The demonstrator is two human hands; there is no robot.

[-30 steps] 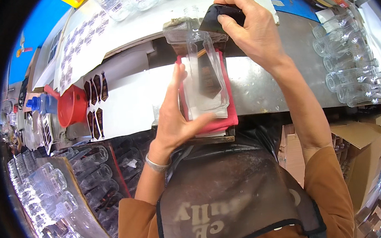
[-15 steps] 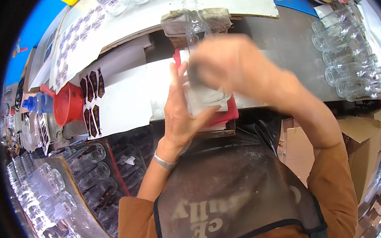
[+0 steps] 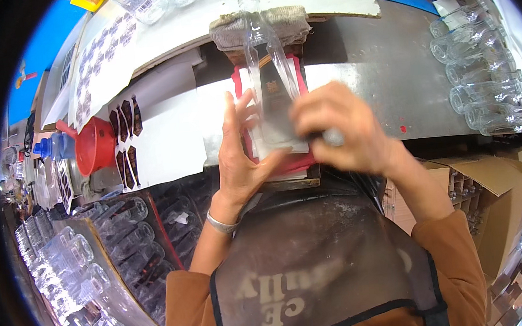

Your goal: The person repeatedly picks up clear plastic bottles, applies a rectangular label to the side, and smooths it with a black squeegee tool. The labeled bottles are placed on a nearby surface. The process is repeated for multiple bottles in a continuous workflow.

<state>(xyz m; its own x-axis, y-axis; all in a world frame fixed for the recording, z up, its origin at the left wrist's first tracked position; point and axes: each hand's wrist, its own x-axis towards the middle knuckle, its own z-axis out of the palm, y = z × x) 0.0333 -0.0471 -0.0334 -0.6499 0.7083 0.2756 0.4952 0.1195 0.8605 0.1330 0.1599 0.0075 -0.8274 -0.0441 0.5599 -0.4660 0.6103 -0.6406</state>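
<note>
A clear glass bottle (image 3: 254, 35) lies with its neck pointing away from me. A dark tie-shaped label (image 3: 271, 79) shows on its body. My left hand (image 3: 236, 159) is at the bottle's lower left, fingers spread beside its side and thumb near its base. My right hand (image 3: 347, 125), blurred, is closed at the bottle's lower right around a dark tool with a grey rounded end (image 3: 332, 137); its exact kind is unclear. Under the neck is a cloth-wrapped support (image 3: 229, 30); red cloth (image 3: 305, 161) and white sheets lie beneath the body.
Several dark tie-shaped labels (image 3: 127, 119) lie on white paper at left, beside a red plastic scoop (image 3: 95, 145). Clear bottles (image 3: 469, 45) line the right of the metal table (image 3: 368, 47). An opened cardboard box (image 3: 485, 173) stands below right, bottle crates (image 3: 129, 234) below left.
My right hand has moved toward me to the bottle's lower right, uncovering the dark label. My left hand stays beside the bottle with little change.
</note>
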